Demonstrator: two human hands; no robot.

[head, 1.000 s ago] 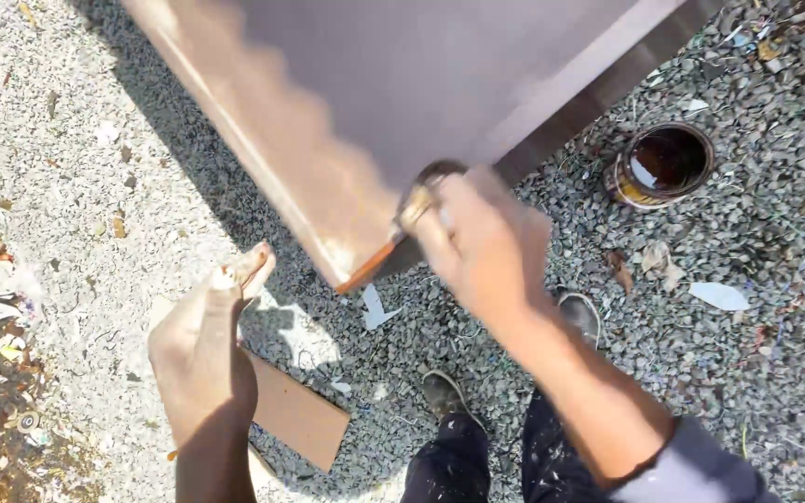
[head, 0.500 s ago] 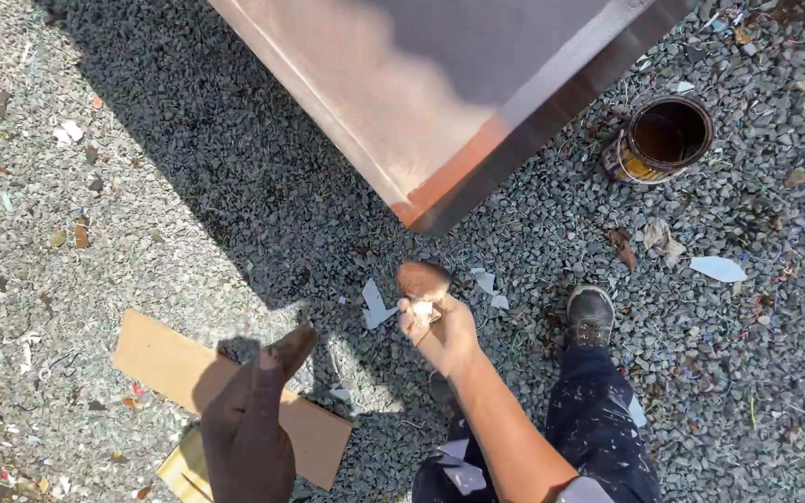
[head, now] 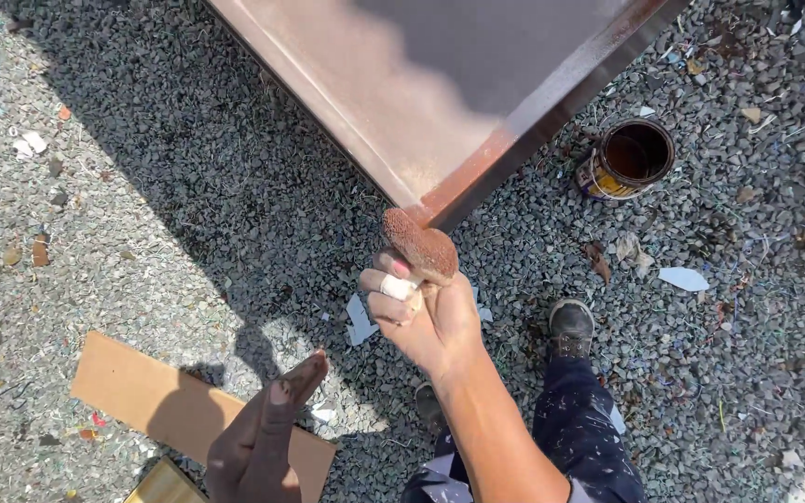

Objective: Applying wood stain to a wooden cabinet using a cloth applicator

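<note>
Left hand [head: 258, 442], nearest the camera at 7 o'clock, hung in shadow with fingers loose and holding nothing, over a flat brown cardboard sheet [head: 156, 401] on grey gravel [head: 142, 214]. Right hand [head: 421, 312] was clenched around the handle of a paint-crusted brush [head: 421, 247]; its rounded, rough, rust-brown head stood just above the fist, at 12 o'clock from it, near the corner of a smooth brown metal panel [head: 402, 102]. An open paint can [head: 628, 158] stood at 2 o'clock.
</note>
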